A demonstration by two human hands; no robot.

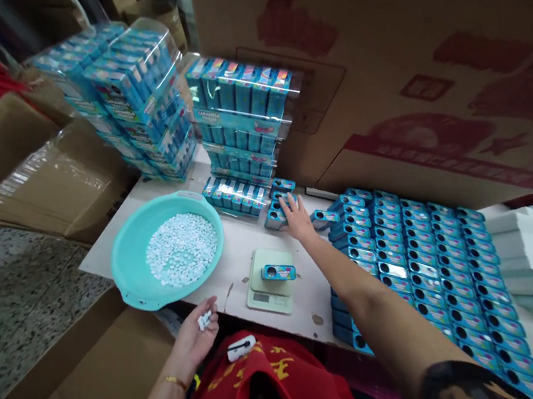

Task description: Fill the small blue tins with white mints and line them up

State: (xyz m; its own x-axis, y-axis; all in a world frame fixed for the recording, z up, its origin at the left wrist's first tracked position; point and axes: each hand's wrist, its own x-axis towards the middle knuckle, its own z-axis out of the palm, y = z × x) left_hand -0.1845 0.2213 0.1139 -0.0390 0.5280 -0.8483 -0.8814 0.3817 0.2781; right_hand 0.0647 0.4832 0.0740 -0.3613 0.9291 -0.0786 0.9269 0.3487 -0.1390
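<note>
My left hand [200, 332], palm up and cupped, holds a few small white pieces [205, 320] that look like tablets or candies. It is just below the teal basin [120, 249], which contains a heap of the same white pieces [180, 248]. My right hand [298, 219] reaches forward, fingers spread, and touches a short row of small blue boxes [275, 217]. A single blue box [279, 272] lies on the pale green digital scale [265, 299], between my hands. To the right of my right hand lies another blue box [325, 218].
Rows of blue boxes [424, 269] fill the table's right side. Wrapped display packs [243, 115] are stacked at the back, with more packs [140, 105] further left. A large carton [378, 74] stands behind. Open cartons [40, 174] are on the left and below the table edge [97, 253].
</note>
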